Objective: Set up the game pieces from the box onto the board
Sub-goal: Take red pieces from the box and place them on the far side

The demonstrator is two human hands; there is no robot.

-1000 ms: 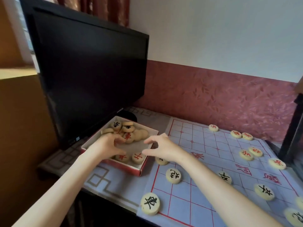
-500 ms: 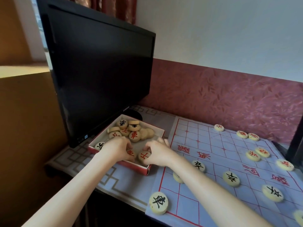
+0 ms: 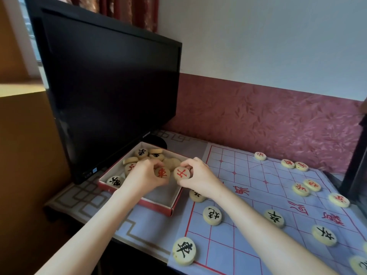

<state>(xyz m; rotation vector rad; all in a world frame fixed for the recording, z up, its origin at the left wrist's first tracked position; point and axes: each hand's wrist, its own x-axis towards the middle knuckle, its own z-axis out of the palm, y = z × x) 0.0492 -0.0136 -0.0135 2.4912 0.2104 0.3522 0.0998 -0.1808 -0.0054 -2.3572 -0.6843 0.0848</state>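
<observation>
A shallow red-sided box (image 3: 174, 203) sits left of the pale blue cloth board (image 3: 248, 195) with red grid lines. Several round wooden pieces (image 3: 142, 152) lie in the box's far part. My left hand (image 3: 143, 176) is over the box and grips a piece with a red character (image 3: 162, 173). Beside it, my right hand (image 3: 195, 176) pinches another red-character piece (image 3: 181, 173), lifted above the box. Black-character pieces (image 3: 212, 212) stand on the board's near side, and red-character pieces (image 3: 300, 189) on the far right.
A large black monitor (image 3: 111, 100) stands just behind and left of the box, with its base (image 3: 156, 140) by the box's far corner. A dark red wall runs behind the table. A dark post (image 3: 355, 165) rises at the right edge. The table's front edge is near.
Both hands have closed on a red-character piece each and raised them out of the box. The view has shifted closer and a little left.
</observation>
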